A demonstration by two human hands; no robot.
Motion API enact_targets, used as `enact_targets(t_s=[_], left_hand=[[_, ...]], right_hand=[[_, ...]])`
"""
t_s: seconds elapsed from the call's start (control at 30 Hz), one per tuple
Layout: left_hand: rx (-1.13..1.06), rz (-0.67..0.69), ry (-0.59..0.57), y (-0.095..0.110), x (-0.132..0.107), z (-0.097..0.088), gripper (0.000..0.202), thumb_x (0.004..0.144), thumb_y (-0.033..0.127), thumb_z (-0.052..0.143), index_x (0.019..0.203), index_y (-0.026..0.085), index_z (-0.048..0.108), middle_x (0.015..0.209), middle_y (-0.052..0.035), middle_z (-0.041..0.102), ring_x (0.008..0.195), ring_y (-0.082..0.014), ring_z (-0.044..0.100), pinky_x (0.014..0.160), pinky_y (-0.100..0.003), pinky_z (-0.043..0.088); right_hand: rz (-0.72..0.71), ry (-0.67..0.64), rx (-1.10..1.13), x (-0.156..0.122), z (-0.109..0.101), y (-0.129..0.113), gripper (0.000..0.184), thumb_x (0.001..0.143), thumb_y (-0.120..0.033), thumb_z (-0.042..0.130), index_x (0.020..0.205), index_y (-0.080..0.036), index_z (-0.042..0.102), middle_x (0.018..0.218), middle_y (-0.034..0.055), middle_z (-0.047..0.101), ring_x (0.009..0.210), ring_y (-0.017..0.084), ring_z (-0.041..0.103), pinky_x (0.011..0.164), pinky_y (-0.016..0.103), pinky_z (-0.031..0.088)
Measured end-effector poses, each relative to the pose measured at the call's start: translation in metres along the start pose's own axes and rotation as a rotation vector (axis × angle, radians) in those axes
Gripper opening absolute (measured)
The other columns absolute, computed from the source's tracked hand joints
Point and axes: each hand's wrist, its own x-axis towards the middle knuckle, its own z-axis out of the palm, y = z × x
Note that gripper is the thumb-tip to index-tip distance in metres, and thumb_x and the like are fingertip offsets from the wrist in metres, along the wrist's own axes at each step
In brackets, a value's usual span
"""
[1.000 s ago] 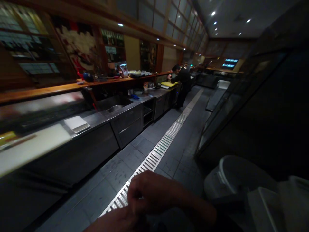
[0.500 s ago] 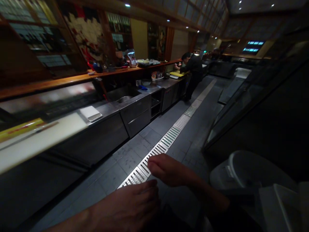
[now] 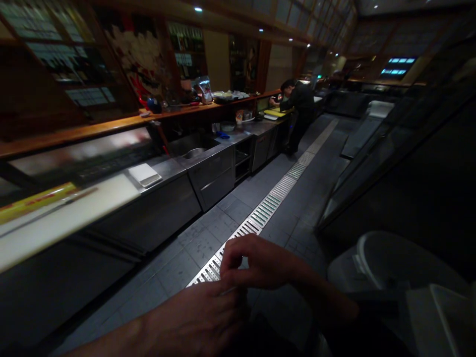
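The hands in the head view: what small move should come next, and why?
Probably part them slightly: the right hand, curled, touches the fingertips of the left hand, low above the floor drain, and nothing held between them shows in this dim light.

Left hand point(image 3: 203, 317) and right hand point(image 3: 260, 263) bare, right sleeve point(image 3: 347, 329) seemingly dark.

The picture is dim throughout. Small ceiling spots point(image 3: 197, 9) and a blue screen point(image 3: 399, 60) at the far right are the only bright sources. The white board point(image 3: 74, 210) at the counter's left end and the floor grate point(image 3: 275, 196) catch a weak sheen, while the right side sinks into near-black shadow. The left hand point(image 3: 193, 317) and right hand point(image 3: 262, 263) are underlit and soft. Shelves point(image 3: 55, 59) at the left edge are smeared, and straight lines bow toward the corners.
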Motion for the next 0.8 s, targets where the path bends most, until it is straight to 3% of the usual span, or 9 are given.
enact_targets(t_s=[0.23,0.4,0.6,0.7,0.8], left_hand=[[-0.082,0.004,-0.091,0.004,0.006,0.000,0.009,0.089,0.013,0.052,0.093,0.011,0.060,0.090,-0.0046,0.060,0.087,-0.0173,0.052,0.083,-0.034,0.040],[-0.094,-0.003,-0.074,0.008,0.006,0.001,0.007,0.089,0.014,0.051,0.088,0.011,0.057,0.084,-0.0046,0.056,0.081,-0.0184,0.050,0.081,-0.036,0.040],[-0.019,0.009,-0.057,0.007,0.004,0.000,0.013,0.090,0.016,0.052,0.097,0.009,0.060,0.092,-0.0058,0.058,0.090,-0.0191,0.051,0.093,-0.038,0.039],[-0.028,0.002,-0.013,0.005,0.005,-0.002,0.016,0.091,0.016,0.051,0.100,0.008,0.062,0.092,-0.0067,0.059,0.090,-0.0194,0.051,0.097,-0.040,0.036],[-0.042,0.001,0.000,0.005,0.006,-0.003,0.017,0.092,0.015,0.049,0.099,0.008,0.063,0.093,-0.0067,0.059,0.091,-0.0191,0.052,0.099,-0.040,0.035]], right_hand=[[0.059,-0.155,-0.202,0.002,-0.005,-0.010,0.013,0.074,-0.022,0.055,0.076,-0.015,0.067,0.075,-0.0027,0.062,0.068,0.006,0.053,0.066,0.020,0.038],[0.151,-0.230,-0.245,0.000,0.002,-0.008,0.015,0.071,-0.024,0.050,0.075,-0.016,0.062,0.075,-0.0008,0.061,0.066,0.008,0.049,0.062,0.022,0.035],[0.167,-0.051,-0.148,-0.006,0.013,0.001,0.011,0.077,-0.023,0.047,0.074,-0.013,0.049,0.070,-0.0014,0.053,0.062,0.006,0.040,0.056,0.021,0.029],[0.108,0.089,-0.135,-0.009,0.011,0.003,0.025,0.087,-0.023,0.040,0.065,-0.011,0.042,0.061,-0.0009,0.045,0.056,0.006,0.034,0.053,0.022,0.025],[0.067,0.121,-0.114,-0.013,0.006,0.002,0.029,0.089,-0.027,0.044,0.067,-0.011,0.049,0.064,-0.0012,0.049,0.060,0.005,0.040,0.056,0.021,0.030]])
